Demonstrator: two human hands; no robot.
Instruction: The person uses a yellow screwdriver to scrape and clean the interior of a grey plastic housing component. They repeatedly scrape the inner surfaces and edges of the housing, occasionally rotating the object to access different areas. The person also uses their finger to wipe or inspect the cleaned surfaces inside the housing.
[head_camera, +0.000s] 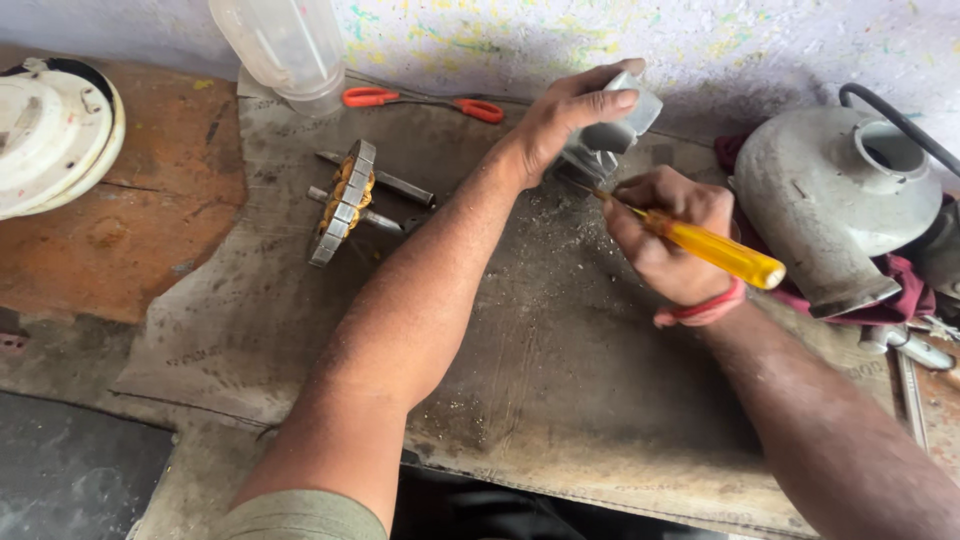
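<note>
My left hand (565, 118) reaches across and grips a small grey metal housing (622, 125) standing on the worn mat (560, 400). My right hand (665, 235) holds a screwdriver with a yellow handle (715, 250); its thin blade points up-left, with its tip at the base of the housing. A red band sits on my right wrist. The lower part of the housing is hidden behind my left hand.
A motor stator with copper windings (345, 200) and two steel shafts lie at the mat's back left. Orange-handled pliers (425, 100), a clear plastic jar (290, 45), a white round cover (50, 130) and a grey pump casing on red cloth (830, 195) surround the mat.
</note>
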